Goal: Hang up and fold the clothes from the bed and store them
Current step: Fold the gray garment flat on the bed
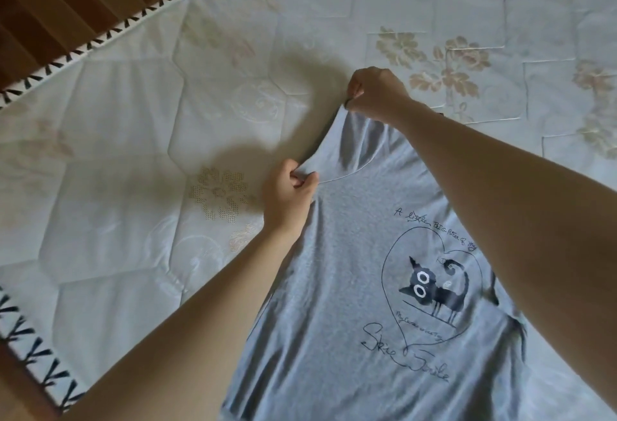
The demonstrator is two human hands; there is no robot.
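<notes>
A grey T-shirt with a dark cat-in-a-heart print lies spread on the bed, print side up, its top end pointing away from me. My left hand pinches the near corner of that top end. My right hand pinches the far corner and lifts the cloth slightly off the mattress, so the fabric between the two hands is stretched and creased. My right forearm crosses above the shirt's right side and hides part of it.
The bare quilted mattress with floral stitching spreads left and beyond the shirt. Its piped edge runs diagonally at upper left, with a wooden floor behind it. Another mattress edge shows at lower left.
</notes>
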